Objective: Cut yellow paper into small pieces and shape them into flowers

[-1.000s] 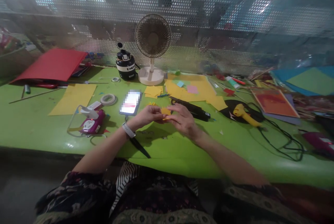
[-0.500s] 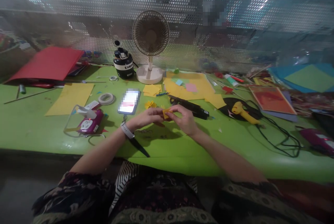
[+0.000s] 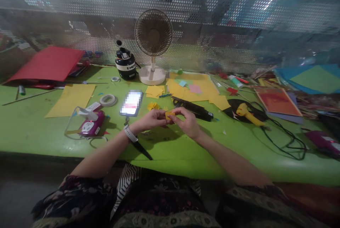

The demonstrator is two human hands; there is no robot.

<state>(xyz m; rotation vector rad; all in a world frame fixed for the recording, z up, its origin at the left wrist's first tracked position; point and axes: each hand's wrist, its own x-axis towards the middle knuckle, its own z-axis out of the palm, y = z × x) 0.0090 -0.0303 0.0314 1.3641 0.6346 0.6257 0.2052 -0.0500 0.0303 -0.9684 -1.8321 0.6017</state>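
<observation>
Glowing just beyond my left wrist, a phone [image 3: 131, 103] is lying on the green worktop [image 3: 164, 151]. My left hand [image 3: 152, 118] is pinching the left side of a small orange paper piece [image 3: 169, 115], with a yellow paper shape [image 3: 153, 106] sitting just past my knuckles. Between my hands, the piece is looking light, thin and easily creased, so I am judging its edges the safest hold. My right hand [image 3: 188, 121] is pinching its right side, and a black tool [image 3: 195, 109] is lying just beyond.

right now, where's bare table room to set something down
Mostly bare green tabletop shows between the right forearm and yellow tool, and far left past the purple box. Crowded around the fan, yellow papers and black tool.
</observation>
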